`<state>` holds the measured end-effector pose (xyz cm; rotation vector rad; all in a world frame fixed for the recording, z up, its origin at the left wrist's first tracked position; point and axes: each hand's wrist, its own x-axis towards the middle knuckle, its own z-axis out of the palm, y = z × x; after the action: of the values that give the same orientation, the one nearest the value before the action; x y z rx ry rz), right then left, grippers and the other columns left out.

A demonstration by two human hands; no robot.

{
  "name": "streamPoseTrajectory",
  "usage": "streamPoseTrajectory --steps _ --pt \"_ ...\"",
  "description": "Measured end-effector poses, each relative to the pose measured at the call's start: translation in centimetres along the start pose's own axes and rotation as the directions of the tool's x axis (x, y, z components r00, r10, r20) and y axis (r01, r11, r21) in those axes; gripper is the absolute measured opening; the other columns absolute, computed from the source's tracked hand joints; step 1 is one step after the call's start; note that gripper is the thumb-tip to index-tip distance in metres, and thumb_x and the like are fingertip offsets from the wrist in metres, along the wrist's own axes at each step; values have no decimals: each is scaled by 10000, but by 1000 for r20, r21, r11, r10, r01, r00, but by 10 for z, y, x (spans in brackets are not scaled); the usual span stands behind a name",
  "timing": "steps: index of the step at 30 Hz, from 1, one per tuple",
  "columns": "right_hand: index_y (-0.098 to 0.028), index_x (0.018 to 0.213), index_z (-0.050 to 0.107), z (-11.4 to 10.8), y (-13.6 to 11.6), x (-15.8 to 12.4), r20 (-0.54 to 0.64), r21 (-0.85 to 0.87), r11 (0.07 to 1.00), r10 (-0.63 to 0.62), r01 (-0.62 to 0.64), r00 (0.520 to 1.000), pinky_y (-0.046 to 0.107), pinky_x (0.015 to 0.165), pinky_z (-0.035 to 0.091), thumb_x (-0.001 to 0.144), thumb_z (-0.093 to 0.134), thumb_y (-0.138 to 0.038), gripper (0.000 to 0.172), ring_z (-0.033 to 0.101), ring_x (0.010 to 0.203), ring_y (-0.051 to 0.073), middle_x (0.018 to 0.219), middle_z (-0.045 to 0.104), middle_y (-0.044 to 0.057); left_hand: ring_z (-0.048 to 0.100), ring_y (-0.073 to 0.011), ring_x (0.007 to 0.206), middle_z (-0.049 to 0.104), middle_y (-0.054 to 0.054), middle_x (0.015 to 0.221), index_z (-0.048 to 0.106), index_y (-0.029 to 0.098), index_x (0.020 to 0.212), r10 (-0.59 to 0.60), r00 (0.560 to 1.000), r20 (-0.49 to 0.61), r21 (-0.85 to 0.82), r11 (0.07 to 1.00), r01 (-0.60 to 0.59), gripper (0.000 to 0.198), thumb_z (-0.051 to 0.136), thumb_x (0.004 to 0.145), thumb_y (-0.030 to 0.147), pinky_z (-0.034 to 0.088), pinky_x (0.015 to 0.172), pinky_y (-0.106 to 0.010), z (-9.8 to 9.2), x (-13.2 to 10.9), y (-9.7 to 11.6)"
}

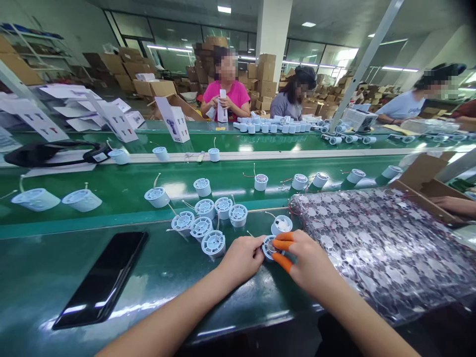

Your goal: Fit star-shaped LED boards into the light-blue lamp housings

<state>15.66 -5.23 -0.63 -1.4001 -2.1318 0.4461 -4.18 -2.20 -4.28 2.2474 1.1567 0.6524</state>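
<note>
My left hand (241,257) is closed at the near side of the workbench, its fingertips gripping the left side of a light blue round housing (267,255). Orange finger cots cover fingers of my right hand (307,260), which pinches a small round silvery part (272,246) at the top of that housing. Fingers partly hide this part. Just behind stands another blue housing (281,226) with white material inside and a thin wire. Left of my hands is a cluster of similar upright housings (201,227) with spoked tops, several with wires sticking out.
A black phone (102,277) lies at left. Plastic-wrapped rows of pale parts with red wires (386,243) fill the right, beside an open carton (424,181) and another person's hand (455,204). More housings (156,197) stand on the green belt (111,181). Co-workers sit opposite.
</note>
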Motion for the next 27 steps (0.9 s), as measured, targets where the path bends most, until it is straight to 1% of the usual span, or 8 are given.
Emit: streamPoseTrajectory --steps 5,10,12,15,19,23,25,27 --pt "-261 850 800 11 -1 4 -100 -39 993 105 -109 989 453 865 490 751 822 -149 151 640 913 265 920 780 38 470 -124 585 543 41 638 684 220 961 -4 1000 7 -74 997 4 293 465 839 68 333 615 -237 -5 -3 6" --pt "-269 858 799 15 -6 4 -139 -139 978 137 -157 981 458 838 440 790 755 -112 176 604 889 269 898 778 42 344 -102 538 402 78 595 636 194 938 -36 993 113 -228 972 61 133 611 808 209 271 531 -230 -10 -8 15" --pt "-263 855 797 16 -7 4 -116 -152 976 142 -158 983 445 826 432 789 754 -120 163 597 874 265 892 775 44 337 -102 542 402 80 595 640 196 937 -87 988 127 -244 963 116 215 699 788 338 244 515 -232 -8 -7 16" --pt "-246 850 792 15 -6 6 -85 -160 974 149 -162 985 432 816 431 797 749 -130 134 596 861 262 896 772 47 359 -111 563 441 67 603 665 200 906 -158 985 72 -200 965 169 297 746 756 443 230 525 -235 -2 -4 16" --pt "-225 883 784 10 -3 5 -54 -124 981 147 -152 988 427 855 450 815 733 -127 130 612 886 257 917 760 57 398 -124 582 505 47 626 680 215 860 -170 985 2 -127 977 169 227 731 752 409 232 549 -236 5 -2 17" --pt "-226 1103 747 4 -4 4 26 -5 993 119 -119 993 405 902 477 828 752 -206 276 631 1002 254 1055 724 71 429 -130 574 543 49 630 686 244 883 -185 982 -24 -63 981 184 198 729 708 327 224 552 -238 6 -3 17" --pt "-227 1155 731 4 -8 6 34 -61 991 120 -118 992 422 903 475 846 741 -254 310 624 1022 270 1072 700 88 445 -132 573 556 49 634 686 252 888 -188 982 -25 -35 982 187 206 722 690 298 220 550 -241 6 -4 16" --pt "-213 1097 752 5 -12 9 40 -159 981 118 -110 992 436 885 466 867 712 -238 235 620 986 276 1027 686 99 460 -136 582 568 47 644 683 253 881 -186 982 -21 -20 982 186 201 718 689 300 220 549 -244 6 -4 16"
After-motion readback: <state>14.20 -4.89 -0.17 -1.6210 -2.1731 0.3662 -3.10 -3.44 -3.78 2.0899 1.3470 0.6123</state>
